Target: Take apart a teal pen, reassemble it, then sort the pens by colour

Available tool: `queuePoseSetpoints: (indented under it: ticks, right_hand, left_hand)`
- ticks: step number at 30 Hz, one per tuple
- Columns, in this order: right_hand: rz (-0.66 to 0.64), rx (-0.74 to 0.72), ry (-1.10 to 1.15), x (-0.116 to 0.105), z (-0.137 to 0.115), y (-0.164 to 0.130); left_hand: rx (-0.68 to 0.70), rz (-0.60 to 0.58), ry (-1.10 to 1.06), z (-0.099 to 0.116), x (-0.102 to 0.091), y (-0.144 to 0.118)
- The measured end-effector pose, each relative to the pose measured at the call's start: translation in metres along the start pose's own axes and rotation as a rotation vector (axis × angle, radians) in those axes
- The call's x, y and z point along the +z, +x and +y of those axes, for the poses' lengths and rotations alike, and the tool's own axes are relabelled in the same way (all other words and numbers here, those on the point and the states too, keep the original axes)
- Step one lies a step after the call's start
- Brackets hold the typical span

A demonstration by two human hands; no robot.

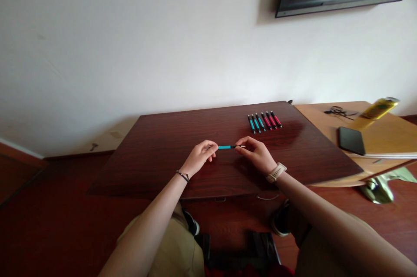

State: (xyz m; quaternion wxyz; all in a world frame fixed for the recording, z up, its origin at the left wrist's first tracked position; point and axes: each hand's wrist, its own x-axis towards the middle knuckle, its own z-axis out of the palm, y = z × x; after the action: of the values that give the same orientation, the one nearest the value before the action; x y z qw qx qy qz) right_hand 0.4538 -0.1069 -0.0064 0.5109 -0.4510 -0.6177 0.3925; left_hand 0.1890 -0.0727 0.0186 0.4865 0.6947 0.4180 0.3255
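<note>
Item: blue pen [227, 147], held level above the table [163, 146], long axis left to right. Left hand [199, 156] pinches the blue end; right hand [257, 153] pinches the tip end. Both equally near. Row of pens [264, 121] lies beyond, to the right.

Both hands hold a blue pen [227, 147] level above a dark wooden table [169, 146]: the left hand [199, 157] pinches one end, the right hand [257, 153] the other. Six more pens [264, 121], three blue and three red, lie in a row farther back. A phone [351, 140] rests on the lighter desk [384, 133] beside it.
</note>
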Motion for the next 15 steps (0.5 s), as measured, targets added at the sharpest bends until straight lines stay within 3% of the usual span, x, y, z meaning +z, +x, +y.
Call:
queuePoseSetpoints:
  ticks: [4,10,15]
  right_hand:
    - [0.003,0.007,-0.021,0.0004,-0.0025,-0.0003]
    - [-0.009,-0.003,-0.022,0.0015,-0.0071,-0.0016]
    - [-0.004,0.005,-0.03,0.0008,-0.0047,-0.0012]
  left_hand:
    - [0.054,0.04,0.027,-0.0017,0.0002,0.0009]
    - [-0.063,0.042,0.077,-0.0015,0.0007,0.0008]
    - [0.063,0.024,0.019,0.0026,0.0014,0.0007]
